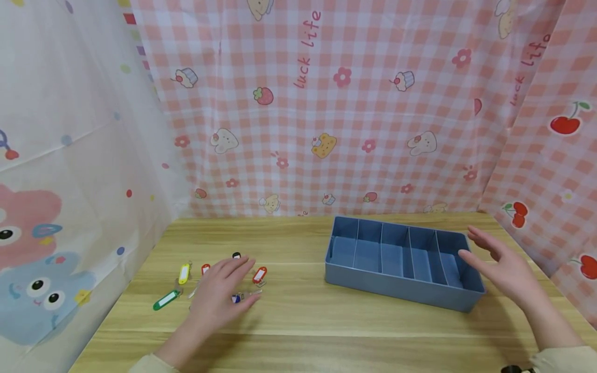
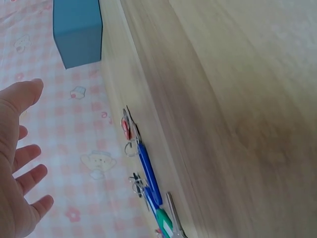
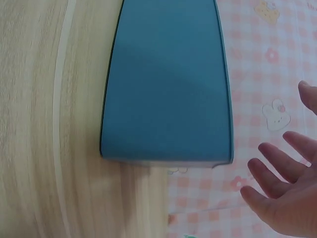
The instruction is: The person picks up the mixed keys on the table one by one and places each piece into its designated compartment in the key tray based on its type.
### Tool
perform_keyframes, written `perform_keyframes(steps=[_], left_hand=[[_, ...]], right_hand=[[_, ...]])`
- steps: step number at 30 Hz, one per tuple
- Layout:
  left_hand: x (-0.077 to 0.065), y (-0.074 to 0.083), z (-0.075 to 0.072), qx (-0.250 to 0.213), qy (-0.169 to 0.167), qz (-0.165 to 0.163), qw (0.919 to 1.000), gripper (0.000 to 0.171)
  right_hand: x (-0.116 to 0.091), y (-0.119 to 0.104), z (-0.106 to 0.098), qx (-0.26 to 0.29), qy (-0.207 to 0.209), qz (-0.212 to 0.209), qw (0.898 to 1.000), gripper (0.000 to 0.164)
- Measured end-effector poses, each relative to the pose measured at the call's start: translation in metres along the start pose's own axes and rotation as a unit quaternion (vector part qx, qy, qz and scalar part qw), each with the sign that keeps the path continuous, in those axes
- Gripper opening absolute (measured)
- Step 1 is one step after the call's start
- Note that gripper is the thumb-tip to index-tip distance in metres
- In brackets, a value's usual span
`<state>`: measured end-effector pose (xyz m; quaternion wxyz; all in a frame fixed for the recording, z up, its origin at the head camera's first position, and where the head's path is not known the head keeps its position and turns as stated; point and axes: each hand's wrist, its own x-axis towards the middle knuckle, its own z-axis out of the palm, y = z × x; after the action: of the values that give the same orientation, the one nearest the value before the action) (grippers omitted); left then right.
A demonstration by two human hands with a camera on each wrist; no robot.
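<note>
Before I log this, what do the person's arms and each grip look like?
The left grip and right grip are bare hands, with no gloves or rings visible. The left sleeve and right sleeve are plain cream, ending short of the wrists. A black object shows beside the right sleeve, too cut off to identify.

Checked cloth (image 1: 345, 114) behind wood-grain table (image 1: 317, 336); left, white cloth (image 1: 88, 186), perhaps star-printed.

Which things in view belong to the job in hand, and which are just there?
Likely in the job:
- coloured key tags, scattered around the left hand
- blue divided box, beside the right hand

Just surroundings:
- wooden table
- pink checked cloth behind
- white printed cloth, left
</note>
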<state>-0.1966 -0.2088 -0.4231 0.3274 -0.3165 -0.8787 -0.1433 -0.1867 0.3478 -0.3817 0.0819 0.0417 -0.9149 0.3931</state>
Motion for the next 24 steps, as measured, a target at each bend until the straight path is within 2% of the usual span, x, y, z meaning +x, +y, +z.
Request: perform_keyframes(steps=[6, 14, 19, 24], left_hand=[[-0.004, -0.005, -0.001, -0.015, 0.018, 0.007, 0.9997, 0.063], [-0.01, -0.012, -0.005, -0.011, 0.029, -0.008, 0.9995, 0.069], [-0.015, -0.017, -0.008, -0.022, 0.035, -0.014, 0.999, 0.062], [-0.022, -0.025, -0.012, -0.021, 0.03, -0.024, 0.999, 0.059]], right_hand=[[0.001, 0.013, -0.007, 0.009, 0.001, -0.007, 1.0, 0.069], [0.004, 0.025, -0.017, 0.033, -0.009, 0.01, 0.999, 0.067], [0.007, 0.036, -0.021, 0.094, -0.037, 0.009, 0.995, 0.062], [0.009, 0.049, -0.025, 0.18, -0.062, 0.01, 0.982, 0.046]])
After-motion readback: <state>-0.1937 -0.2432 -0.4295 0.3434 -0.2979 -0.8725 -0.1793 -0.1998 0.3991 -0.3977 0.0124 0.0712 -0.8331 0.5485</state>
